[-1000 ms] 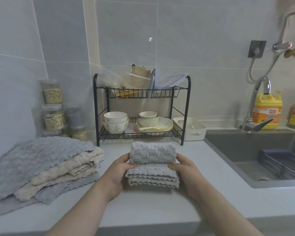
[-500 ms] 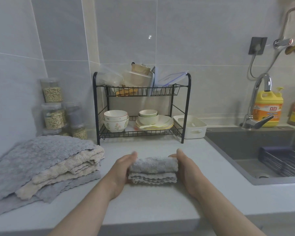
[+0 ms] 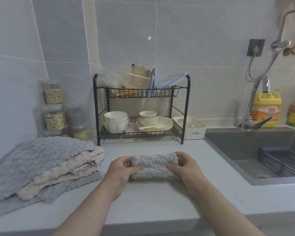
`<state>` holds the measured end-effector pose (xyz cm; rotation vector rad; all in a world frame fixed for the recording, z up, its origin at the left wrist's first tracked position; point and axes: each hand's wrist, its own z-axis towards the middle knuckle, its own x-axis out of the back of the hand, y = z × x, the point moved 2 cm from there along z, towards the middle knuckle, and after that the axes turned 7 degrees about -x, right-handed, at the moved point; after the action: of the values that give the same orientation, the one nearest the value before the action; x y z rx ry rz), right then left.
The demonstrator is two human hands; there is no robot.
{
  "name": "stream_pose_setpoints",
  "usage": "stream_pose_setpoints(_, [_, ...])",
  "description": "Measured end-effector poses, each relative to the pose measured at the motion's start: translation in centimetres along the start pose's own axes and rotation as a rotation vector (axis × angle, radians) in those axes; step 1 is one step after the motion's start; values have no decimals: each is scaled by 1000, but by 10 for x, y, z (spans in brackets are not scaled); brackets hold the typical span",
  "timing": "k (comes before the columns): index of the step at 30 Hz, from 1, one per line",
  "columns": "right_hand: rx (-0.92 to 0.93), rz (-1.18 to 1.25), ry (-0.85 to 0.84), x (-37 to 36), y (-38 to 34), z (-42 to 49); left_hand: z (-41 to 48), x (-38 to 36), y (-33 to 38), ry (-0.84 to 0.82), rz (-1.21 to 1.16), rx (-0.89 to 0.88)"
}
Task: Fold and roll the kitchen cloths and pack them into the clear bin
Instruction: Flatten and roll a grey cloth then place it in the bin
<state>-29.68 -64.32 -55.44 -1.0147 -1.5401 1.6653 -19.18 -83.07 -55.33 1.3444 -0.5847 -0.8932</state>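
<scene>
Left hand (image 3: 121,169) & right hand (image 3: 185,167) each grip an end of the rolled cloth (image 3: 154,165), mid table (image 3: 160,201) toward its front edge; it's soft, light, springy & prob unrolls if let loose, so best held w/ fingers round both ends.

soft even light, wide-angle edge distortion

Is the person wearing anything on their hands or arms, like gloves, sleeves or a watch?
No. The left hand and right hand are bare: no gloves, no visible rings. The left forearm and right forearm are uncovered to the picture's edge, without sleeves, watch or bracelet.
</scene>
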Motion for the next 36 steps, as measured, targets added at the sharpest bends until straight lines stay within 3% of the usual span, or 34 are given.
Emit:
stream_pose_setpoints(7, [-23,-11,28,-1,0,2,4,0,-5,-27,46,-32])
stream_pose_setpoints(12, [-18,-57,-8,2,-7,16,28,-2,-1,-166,141,-6])
stream_pose_setpoints(18, [-79,-6,-120,-2,-28,76,85,-16,3,-105,-183,34])
stream_pose_setpoints(22, [-91,80,-27,-14,-45,109,112,-27,12,-76,-346,106])
stream_pose_setpoints(28, [-156,127,9,-23,-116,114,130,-30,77,-117,-252,147])
stream_pose_setpoints(36, [-202,-16,44,-12,-236,59,127,-43,199,-256,-160,127])
